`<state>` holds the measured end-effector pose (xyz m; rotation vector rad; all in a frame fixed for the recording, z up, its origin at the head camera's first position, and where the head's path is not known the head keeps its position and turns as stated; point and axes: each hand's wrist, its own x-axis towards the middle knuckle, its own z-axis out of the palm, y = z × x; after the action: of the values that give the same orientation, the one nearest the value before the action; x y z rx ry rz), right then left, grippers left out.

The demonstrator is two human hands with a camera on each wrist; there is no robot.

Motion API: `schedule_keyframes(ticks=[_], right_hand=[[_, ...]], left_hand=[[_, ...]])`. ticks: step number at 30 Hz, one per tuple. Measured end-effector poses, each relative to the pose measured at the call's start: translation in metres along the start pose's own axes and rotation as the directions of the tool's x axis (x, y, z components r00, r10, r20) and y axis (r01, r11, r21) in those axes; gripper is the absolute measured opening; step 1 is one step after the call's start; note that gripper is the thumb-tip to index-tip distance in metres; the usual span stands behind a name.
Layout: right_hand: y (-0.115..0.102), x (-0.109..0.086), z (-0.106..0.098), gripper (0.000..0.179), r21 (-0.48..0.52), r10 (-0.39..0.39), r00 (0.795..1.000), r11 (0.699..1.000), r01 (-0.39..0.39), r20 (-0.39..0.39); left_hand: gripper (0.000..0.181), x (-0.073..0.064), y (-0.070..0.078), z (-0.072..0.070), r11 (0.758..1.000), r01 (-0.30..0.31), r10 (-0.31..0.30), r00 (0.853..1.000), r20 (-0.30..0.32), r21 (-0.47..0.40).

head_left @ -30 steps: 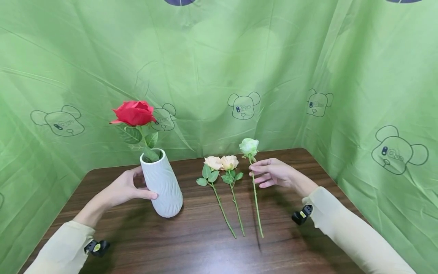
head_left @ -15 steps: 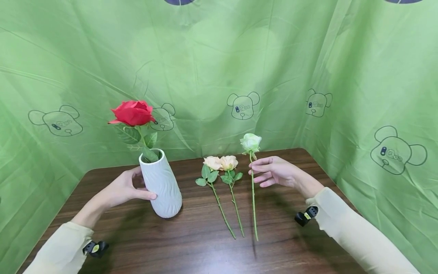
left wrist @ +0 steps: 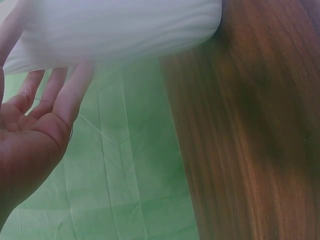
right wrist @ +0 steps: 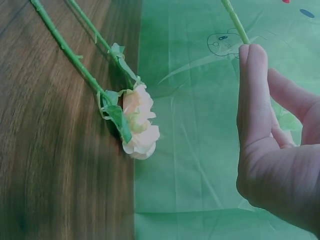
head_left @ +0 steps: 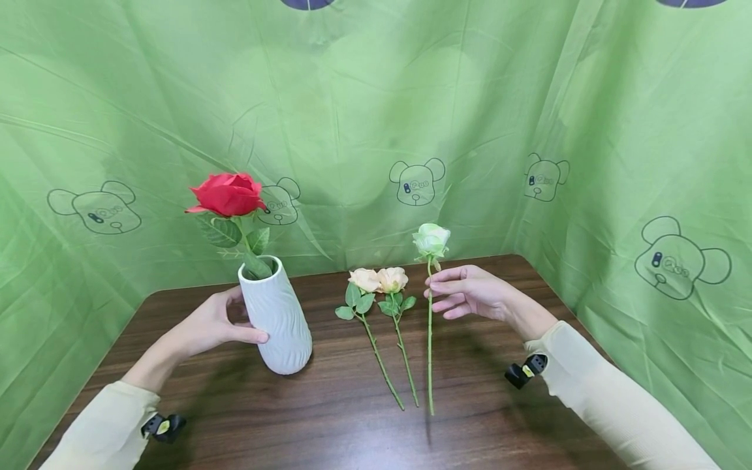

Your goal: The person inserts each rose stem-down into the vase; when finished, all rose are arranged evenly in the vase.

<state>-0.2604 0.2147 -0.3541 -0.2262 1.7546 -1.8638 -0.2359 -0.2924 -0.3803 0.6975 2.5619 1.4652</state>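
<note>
My left hand [head_left: 208, 326] grips a white ribbed vase [head_left: 277, 320] from its left side, thumb across the front and fingers behind. The vase leans a little to the left. Out of its mouth rises a large red rose [head_left: 228, 194] with dark green leaves. With thumb and fingertips my right hand [head_left: 470, 292] pinches the stem of a pale green-white rose [head_left: 431, 240], just below the bloom. That stem hangs nearly upright over the table, its shadow below its tip. In the right wrist view the stem [right wrist: 235, 21] comes out above the pinching fingertips.
Between the hands, two peach roses [head_left: 378, 281] lie side by side on the dark wooden table [head_left: 329, 431], blooms toward the back and stems toward the front. A green curtain [head_left: 352, 130] with bear-head prints surrounds the table behind and at both sides.
The pale green-white rose has risen slightly, and its stem has swung left from a slant to nearly upright. The left hand and the vase have stayed in place.
</note>
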Motion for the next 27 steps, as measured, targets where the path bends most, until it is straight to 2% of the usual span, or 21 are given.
schedule_keyframes(ticks=[9, 17, 27], right_hand=[[-0.006, -0.004, 0.007, 0.015, 0.007, -0.047, 0.998, 0.999, 0.046, 0.037], [-0.015, -0.009, 0.019, 0.015, 0.01, -0.092, 0.992, 0.996, 0.092, 0.086], [-0.025, -0.015, 0.033, 0.013, 0.033, -0.118, 0.988, 0.993, 0.116, 0.099]], left_hand=[[0.071, -0.001, 0.0, 0.0, 1.0, 0.006, -0.006, 1.0, 0.003, -0.019], [0.07, 0.0, -0.001, -0.002, 1.0, 0.004, -0.004, 1.0, 0.005, 0.005], [0.069, 0.0, 0.002, 0.0, 1.0, 0.009, -0.009, 1.0, 0.006, 0.002]])
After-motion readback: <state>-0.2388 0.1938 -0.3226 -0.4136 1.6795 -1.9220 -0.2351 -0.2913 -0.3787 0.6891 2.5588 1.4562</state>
